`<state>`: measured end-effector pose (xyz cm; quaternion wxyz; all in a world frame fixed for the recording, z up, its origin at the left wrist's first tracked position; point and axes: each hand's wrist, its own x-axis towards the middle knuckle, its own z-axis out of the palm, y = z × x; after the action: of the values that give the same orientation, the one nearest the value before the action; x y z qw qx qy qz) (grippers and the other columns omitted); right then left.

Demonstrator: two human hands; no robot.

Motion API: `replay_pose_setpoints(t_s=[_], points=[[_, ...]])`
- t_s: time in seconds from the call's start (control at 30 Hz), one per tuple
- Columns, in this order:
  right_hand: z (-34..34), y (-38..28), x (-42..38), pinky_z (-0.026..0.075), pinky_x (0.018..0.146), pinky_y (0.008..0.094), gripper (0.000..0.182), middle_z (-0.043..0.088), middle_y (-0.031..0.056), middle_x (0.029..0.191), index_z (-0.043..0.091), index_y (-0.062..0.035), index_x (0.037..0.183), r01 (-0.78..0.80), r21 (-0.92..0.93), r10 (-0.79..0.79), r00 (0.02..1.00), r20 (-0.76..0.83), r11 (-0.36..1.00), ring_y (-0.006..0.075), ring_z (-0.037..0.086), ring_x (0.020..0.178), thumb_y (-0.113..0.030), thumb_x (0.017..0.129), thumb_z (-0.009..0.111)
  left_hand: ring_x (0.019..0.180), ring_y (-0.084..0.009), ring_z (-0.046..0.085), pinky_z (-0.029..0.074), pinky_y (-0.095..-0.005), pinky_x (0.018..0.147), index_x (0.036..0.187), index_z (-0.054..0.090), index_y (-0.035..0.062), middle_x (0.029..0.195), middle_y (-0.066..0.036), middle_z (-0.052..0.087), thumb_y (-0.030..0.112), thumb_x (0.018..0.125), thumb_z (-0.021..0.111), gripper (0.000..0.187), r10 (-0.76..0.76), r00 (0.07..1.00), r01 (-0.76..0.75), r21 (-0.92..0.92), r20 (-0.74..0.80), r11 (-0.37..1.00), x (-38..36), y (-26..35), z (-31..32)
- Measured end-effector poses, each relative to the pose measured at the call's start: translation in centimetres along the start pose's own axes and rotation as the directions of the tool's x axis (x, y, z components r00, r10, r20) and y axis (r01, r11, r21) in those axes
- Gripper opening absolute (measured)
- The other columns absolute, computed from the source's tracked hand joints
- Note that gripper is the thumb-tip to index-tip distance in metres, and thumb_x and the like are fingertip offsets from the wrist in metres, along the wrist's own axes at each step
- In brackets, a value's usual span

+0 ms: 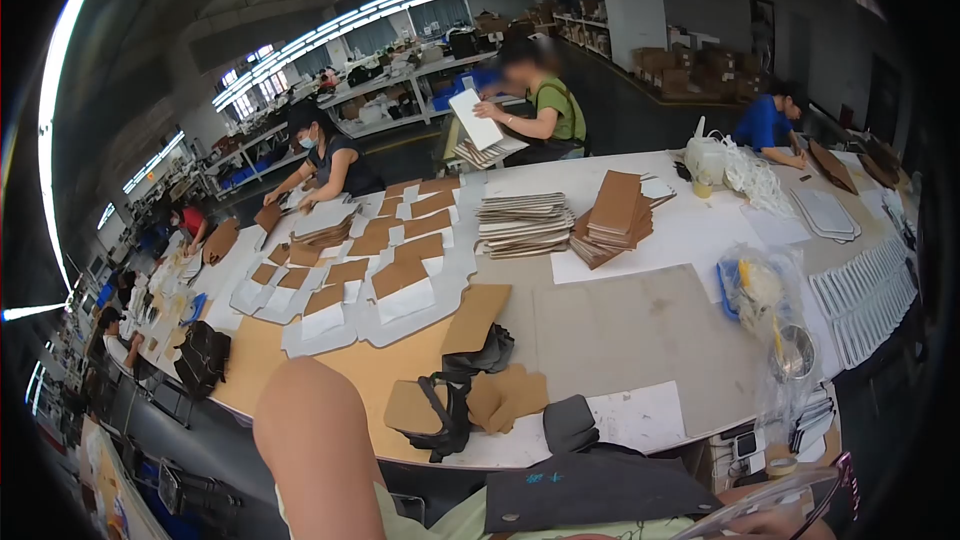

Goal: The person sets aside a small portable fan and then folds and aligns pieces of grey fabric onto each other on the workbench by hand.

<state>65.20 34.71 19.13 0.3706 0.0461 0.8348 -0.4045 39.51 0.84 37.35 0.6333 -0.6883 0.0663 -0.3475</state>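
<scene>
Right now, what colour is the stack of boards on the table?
Brown stack, head view.

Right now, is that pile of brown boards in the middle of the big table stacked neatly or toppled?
Stacked but untidy: the brown boards lie flat on one another, fanned askew, on the table.

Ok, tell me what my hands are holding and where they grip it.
The right hand grips a clear plastic sheet at its lower edge. The left hand is out of view; only the forearm shows.
</scene>
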Motion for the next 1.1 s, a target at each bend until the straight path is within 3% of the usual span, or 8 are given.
replay_pose_setpoints(t_s=[0.13, 0.23, 0.27, 0.4, 0.57, 0.8, 0.93, 1.1], points=[[-1.0, -2.0, 0.7, 0.048, 0.087, 0.0389, 0.06, 0.064, 0.0248, 0.103, 0.062, 0.0015, 0.109, 0.074, 0.017, -0.073, 0.996, -0.042, 0.997, 0.0354, 0.062, 0.102, -0.049, 0.076, 0.063, 0.11, -0.0188, 0.056, 0.046, -0.0398, 0.09, 0.115, 0.057, 0.0053, 0.113, -0.006, 0.064, 0.026, 0.091, 0.055, 0.032, 0.17, 0.983, -0.172, -0.02, -0.073, 0.985, -1.7, 0.0, -0.1], [-1.5, -3.0, 2.2, 0.048, 0.087, 0.0387, 0.06, 0.064, 0.0244, 0.105, 0.061, 0.0016, 0.11, 0.07, 0.027, -0.068, 0.996, -0.065, 0.997, 0.0349, 0.061, 0.102, -0.049, 0.077, 0.063, 0.091, -0.0144, 0.05, 0.046, -0.0288, 0.073, 0.142, 0.035, 0.0117, 0.106, 0.0, 0.053, 0.017, 0.092, 0.052, 0.053, -0.069, 0.995, 0.086, 0.31, -0.066, 0.947, -6.6, 1.0, -0.3], [-1.6, -3.2, 2.5, 0.048, 0.087, 0.0386, 0.06, 0.064, 0.0242, 0.105, 0.06, 0.0016, 0.111, 0.067, 0.028, -0.065, 0.996, -0.066, 0.997, 0.0348, 0.061, 0.102, -0.048, 0.077, 0.064, 0.092, -0.0222, 0.06, 0.049, -0.0365, 0.074, 0.112, 0.058, 0.0062, 0.103, -0.009, 0.064, 0.022, 0.087, 0.06, 0.03, -0.222, 0.974, 0.197, 0.304, 0.049, 0.932, -7.3, 2.4, -1.6], [-1.9, -3.6, 3.0, 0.048, 0.088, 0.0383, 0.061, 0.064, 0.0236, 0.106, 0.059, 0.0016, 0.113, 0.052, 0.037, -0.049, 0.996, -0.077, 0.998, 0.0341, 0.061, 0.103, -0.047, 0.077, 0.064, 0.077, -0.0241, 0.057, 0.047, -0.0361, 0.071, 0.119, 0.051, 0.0072, 0.092, -0.009, 0.062, 0.013, 0.086, 0.06, 0.035, -0.859, 0.477, 0.711, 0.491, 0.189, 0.503, -7.4, 8.8, -3.4], [-2.0, -3.5, 3.5, 0.048, 0.088, 0.038, 0.061, 0.064, 0.0229, 0.108, 0.058, 0.0017, 0.115, 0.019, 0.025, -0.017, 0.995, -0.095, 0.999, 0.0333, 0.061, 0.104, -0.046, 0.078, 0.064, 0.072, -0.0236, 0.054, 0.048, -0.0384, 0.065, 0.137, 0.027, 0.0117, 0.091, -0.009, 0.06, 0.014, 0.089, 0.053, 0.055, -0.859, 0.081, 0.639, 0.635, 0.505, 0.434, -6.9, 9.0, -6.0], [-1.7, -4.2, 3.2, 0.047, 0.089, 0.0376, 0.061, 0.063, 0.0219, 0.111, 0.056, 0.0018, 0.119, -0.014, -0.051, 0.007, 0.992, -0.129, 0.999, 0.0321, 0.061, 0.105, -0.045, 0.08, 0.065, 0.07, -0.0247, 0.057, 0.047, -0.0363, 0.066, 0.132, 0.039, 0.0076, 0.083, -0.01, 0.062, 0.009, 0.089, 0.055, 0.046, -0.97, 0.064, 0.668, 0.712, 0.234, 0.216, -7.3, 11.2, -5.3], [-1.6, -3.4, 2.5, 0.047, 0.09, 0.0373, 0.062, 0.063, 0.0214, 0.113, 0.054, 0.0019, 0.121, 0.083, -0.032, -0.085, 0.994, -0.069, 0.996, 0.0315, 0.061, 0.106, -0.044, 0.08, 0.065, 0.072, -0.0278, 0.057, 0.046, -0.037, 0.067, 0.12, 0.049, 0.0024, 0.081, -0.015, 0.059, 0.004, 0.085, 0.059, 0.037, -0.946, -0.219, 0.627, 0.778, 0.238, 0.051, -6.5, 10.9, -5.3], [-2.5, -0.2, 2.3, 0.045, 0.094, 0.0348, 0.061, 0.057, 0.017, 0.126, 0.04, 0.0024, 0.135, 0.266, 0.266, -0.318, 0.931, 0.18, 0.927, 0.0213, 0.057, 0.111, -0.027, 0.087, 0.064, 0.071, -0.0248, 0.057, 0.047, -0.0348, 0.065, 0.115, 0.055, 0.0, 0.085, -0.015, 0.059, 0.003, 0.083, 0.06, 0.032, -0.948, -0.288, 0.723, 0.679, 0.133, -0.125, -8.7, 14.3, -4.3]])
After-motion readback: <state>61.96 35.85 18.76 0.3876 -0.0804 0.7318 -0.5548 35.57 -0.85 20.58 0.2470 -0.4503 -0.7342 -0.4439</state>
